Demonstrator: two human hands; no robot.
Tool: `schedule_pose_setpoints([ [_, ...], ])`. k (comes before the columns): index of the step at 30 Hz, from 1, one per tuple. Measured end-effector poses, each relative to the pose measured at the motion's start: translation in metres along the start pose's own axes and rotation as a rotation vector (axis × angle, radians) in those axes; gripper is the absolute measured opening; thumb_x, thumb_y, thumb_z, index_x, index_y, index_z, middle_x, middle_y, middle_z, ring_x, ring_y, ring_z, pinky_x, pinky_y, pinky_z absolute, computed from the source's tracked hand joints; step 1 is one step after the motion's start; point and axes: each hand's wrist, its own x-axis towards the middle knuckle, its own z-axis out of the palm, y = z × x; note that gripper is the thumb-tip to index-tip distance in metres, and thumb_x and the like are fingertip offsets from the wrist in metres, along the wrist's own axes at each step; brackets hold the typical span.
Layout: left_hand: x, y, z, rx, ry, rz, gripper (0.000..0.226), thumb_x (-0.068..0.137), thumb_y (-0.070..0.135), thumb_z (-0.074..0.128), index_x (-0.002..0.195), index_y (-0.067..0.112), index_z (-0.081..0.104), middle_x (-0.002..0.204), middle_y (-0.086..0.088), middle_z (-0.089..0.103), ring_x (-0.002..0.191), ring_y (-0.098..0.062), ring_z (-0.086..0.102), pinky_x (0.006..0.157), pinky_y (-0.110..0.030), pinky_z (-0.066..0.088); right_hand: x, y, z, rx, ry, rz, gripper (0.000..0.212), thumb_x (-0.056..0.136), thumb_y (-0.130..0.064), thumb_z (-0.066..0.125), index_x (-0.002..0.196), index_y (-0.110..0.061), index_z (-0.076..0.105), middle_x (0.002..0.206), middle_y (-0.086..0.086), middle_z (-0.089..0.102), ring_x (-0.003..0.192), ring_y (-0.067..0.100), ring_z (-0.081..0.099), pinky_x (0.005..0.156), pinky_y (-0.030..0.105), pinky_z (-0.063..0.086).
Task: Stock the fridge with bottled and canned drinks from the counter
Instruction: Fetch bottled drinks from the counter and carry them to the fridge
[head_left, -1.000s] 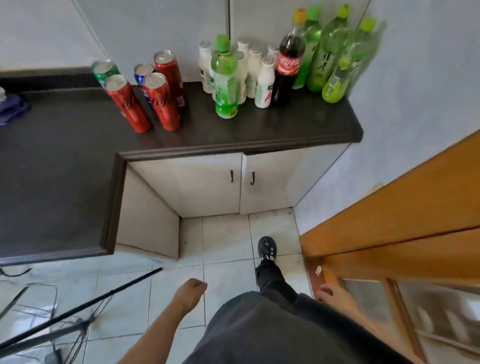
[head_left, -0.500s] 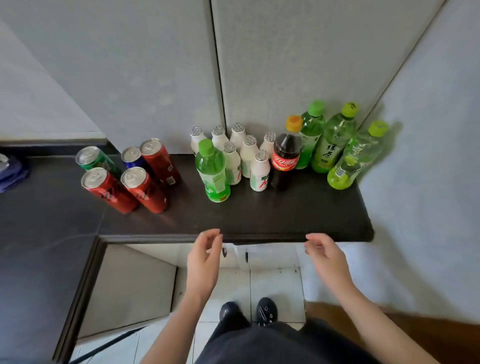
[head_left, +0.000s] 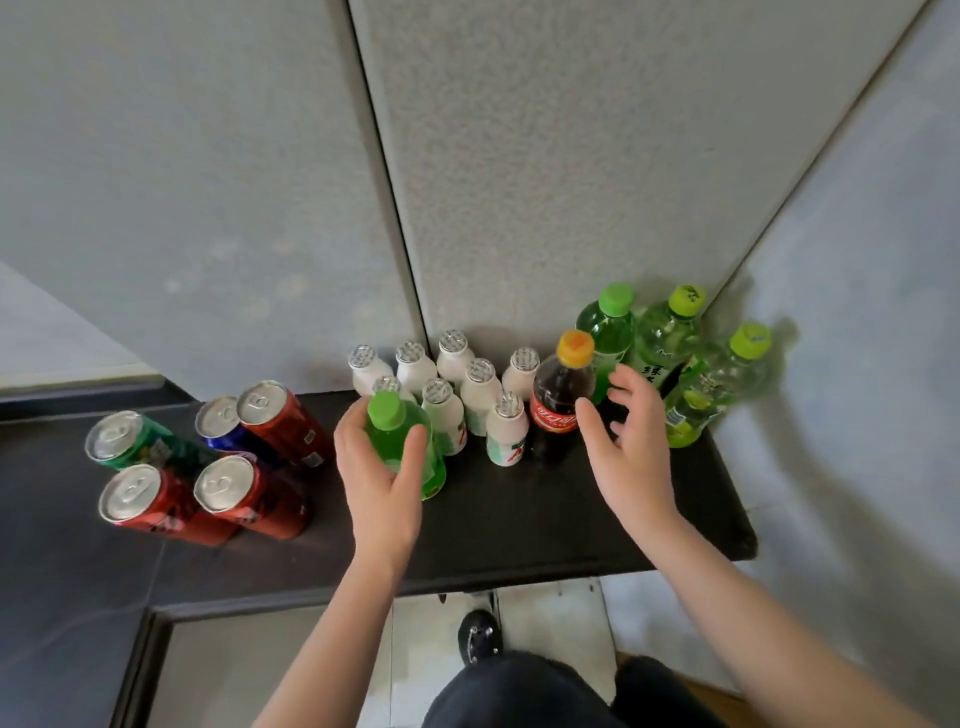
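Green and see-through, the green soft-drink bottle (head_left: 397, 441) stands at the centre of the frame on the dark counter (head_left: 519, 512), in front of the other drinks. The left hand (head_left: 382, 483) wraps it with fingers and thumb curled round the body just under the cap. To its right the right hand (head_left: 631, 452) hovers with fingers spread and relaxed beside the cola bottle (head_left: 558, 395), thumb close to the red label; contact cannot be told. The step in hand looks like a two-bottle pickup. It would go best if the right hand closed low on the label rather than at the neck, then both bottles rose straight up before swinging away. That matters because small white bottles (head_left: 480, 400) crowd just behind and between the two and would topple easily. Green tea bottles (head_left: 667, 338) fill the corner at right, one leaning, so the right wrist should stay off them. Cans (head_left: 228, 486) sit well apart at lower left. The fridge is not in view
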Motion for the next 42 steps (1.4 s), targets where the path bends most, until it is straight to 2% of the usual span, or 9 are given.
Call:
schedule_pose_setpoints([
  [4,0.007,-0.005,0.005,-0.038,-0.032,-0.023,0.043,0.083,0.046,0.053,0.119,0.026,0.044,0.117,-0.001,0.05,0.109,-0.014,0.05,0.099,-0.04,0.043,0.016,0.0,0.012,-0.046,-0.001,-0.082,0.058,0.089,-0.035,0.06,0.137,-0.013,0.038,0.136,-0.002,0.046,0.128,0.013,0.043,0.105,0.043,0.041],
  [9,0.012,-0.011,0.009,-0.049,-0.01,-0.018,0.036,0.084,0.049,0.043,0.115,0.031,0.044,0.116,0.002,0.051,0.107,-0.01,0.049,0.093,-0.021,0.038,0.019,0.005,0.026,-0.049,-0.043,-0.107,0.057,0.087,-0.045,0.05,0.133,-0.012,0.044,0.126,-0.001,0.053,0.117,0.011,0.05,0.099,0.023,0.04],
  [17,0.005,-0.002,0.007,-0.082,0.08,-0.103,0.031,0.085,0.041,0.044,0.111,0.026,0.052,0.106,0.006,0.057,0.098,-0.002,0.053,0.086,-0.02,0.04,0.019,0.008,0.022,-0.027,-0.043,-0.085,0.046,0.094,-0.035,0.05,0.132,-0.01,0.046,0.125,0.005,0.056,0.118,0.019,0.052,0.101,0.044,0.042],
  [22,-0.016,0.012,-0.008,-0.21,0.209,-0.205,0.017,0.088,0.039,0.042,0.092,0.034,0.057,0.086,0.022,0.062,0.082,0.007,0.055,0.071,-0.006,0.041,0.001,-0.006,0.01,0.052,0.006,-0.153,0.043,0.089,-0.046,0.044,0.125,-0.024,0.049,0.117,-0.008,0.057,0.111,0.003,0.052,0.097,0.016,0.038],
  [27,-0.046,0.028,-0.027,-0.293,0.274,-0.237,0.026,0.087,0.037,0.042,0.095,0.024,0.063,0.088,0.018,0.068,0.082,0.005,0.06,0.071,-0.006,0.045,-0.02,-0.021,-0.001,0.182,-0.005,-0.279,0.034,0.088,-0.034,0.042,0.112,-0.014,0.055,0.104,-0.019,0.056,0.099,-0.01,0.051,0.088,0.008,0.037],
  [31,-0.075,0.035,-0.047,-0.324,0.355,-0.253,0.033,0.089,0.038,0.042,0.1,0.015,0.065,0.093,0.009,0.069,0.085,-0.003,0.062,0.073,-0.013,0.049,-0.039,-0.034,0.002,0.252,-0.141,-0.353,0.025,0.089,-0.031,0.04,0.106,-0.017,0.053,0.097,-0.016,0.056,0.092,-0.008,0.052,0.084,0.008,0.038],
  [36,-0.123,0.028,-0.071,-0.284,0.453,-0.324,0.032,0.089,0.038,0.046,0.095,0.016,0.068,0.091,0.003,0.069,0.084,-0.009,0.062,0.073,-0.021,0.048,-0.07,-0.041,0.018,0.309,-0.382,-0.333,0.017,0.088,-0.036,0.041,0.102,-0.038,0.049,0.093,-0.017,0.058,0.089,-0.006,0.055,0.079,0.006,0.04],
  [39,-0.158,0.022,-0.084,-0.264,0.52,-0.373,0.038,0.082,0.048,0.046,0.092,0.019,0.067,0.09,-0.003,0.067,0.085,-0.017,0.061,0.075,-0.029,0.049,-0.09,-0.036,0.03,0.334,-0.52,-0.296,0.02,0.087,-0.039,0.041,0.105,-0.037,0.05,0.098,-0.016,0.059,0.093,-0.003,0.056,0.082,0.01,0.041],
  [42,-0.199,0.017,-0.096,-0.254,0.642,-0.45,0.03,0.084,0.042,0.046,0.09,0.022,0.068,0.089,0.006,0.068,0.083,-0.01,0.062,0.071,-0.019,0.05,-0.116,-0.029,0.043,0.322,-0.668,-0.29,0.027,0.086,-0.042,0.04,0.105,-0.026,0.053,0.096,-0.013,0.058,0.091,-0.001,0.055,0.082,0.012,0.04],
])
